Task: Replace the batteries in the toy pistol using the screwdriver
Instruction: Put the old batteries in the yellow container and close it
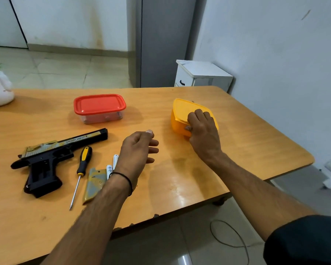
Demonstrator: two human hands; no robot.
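Toy pistol lies flat on the table, barrel pointing away and to the right, grip toward the near edge; the grip's battery bay looks open. Just right of the pistol: screwdriver, shaft toward the near edge, roughly across the barrel line. Right of that, the detached battery cover, then two white batteries partly hidden under the left wrist. Beyond the pistol's muzzle stands a red-lidded container, closed. Well right of the pistol sits the yellow container, lid on. Right hand grips it: fingers curled over the lid top, thumb tucked against the near side wall under the rim. Cannot tell whether the container sits flat or is tipped. Left hand hovers between the pistol and the yellow container, fingers loosely spread, nothing in it. Judgement: the step in hand is opening the yellow container, presumably for fresh cells. Key relation: the container lies to the right of the left hand with its long axis running away from the person, and its pistol-side edge is exposed. So the left hand is placed to brace or peel that side while the right hand, already on the lid, lifts.
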